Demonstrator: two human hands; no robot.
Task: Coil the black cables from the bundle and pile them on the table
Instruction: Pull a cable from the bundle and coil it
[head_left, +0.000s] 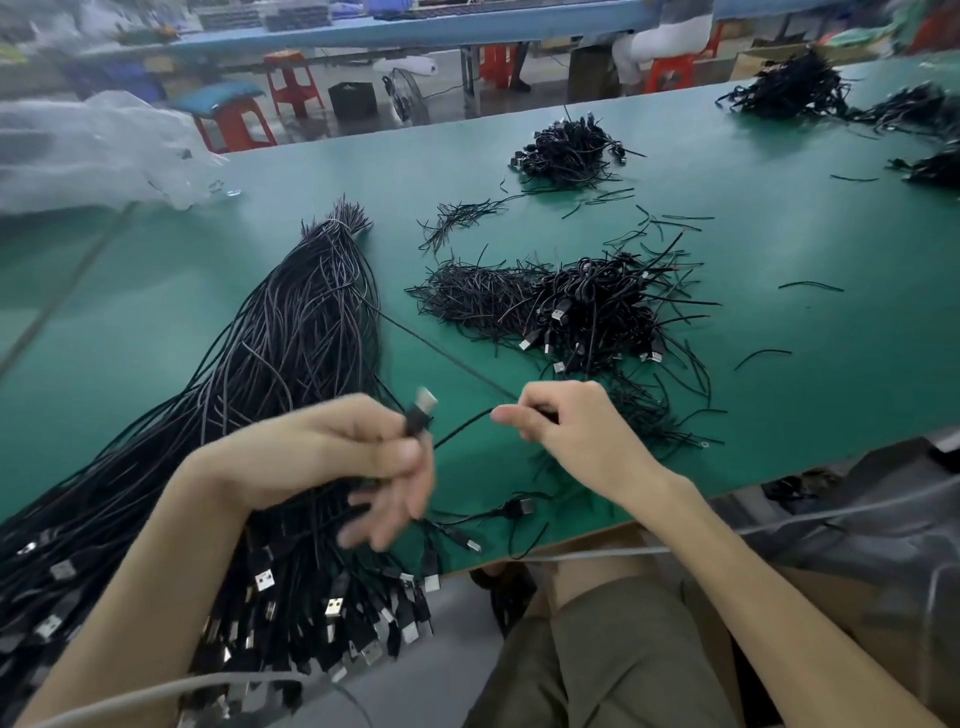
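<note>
A long bundle of black USB cables (291, 353) lies across the left of the green table (779, 218), its plug ends hanging over the near edge. My left hand (332, 452) pinches the USB plug end of one black cable (462, 428), plug pointing up. My right hand (566, 421) pinches the same cable a short way along; the rest runs back toward the bundle. A pile of coiled cables (587, 306) sits beyond my right hand.
More coiled piles lie further back (569, 150) and at the far right (795, 85). Loose black ties (457, 213) are scattered mid-table. A clear plastic bag (88, 150) lies at the far left. Red stools (234, 122) stand beyond the table.
</note>
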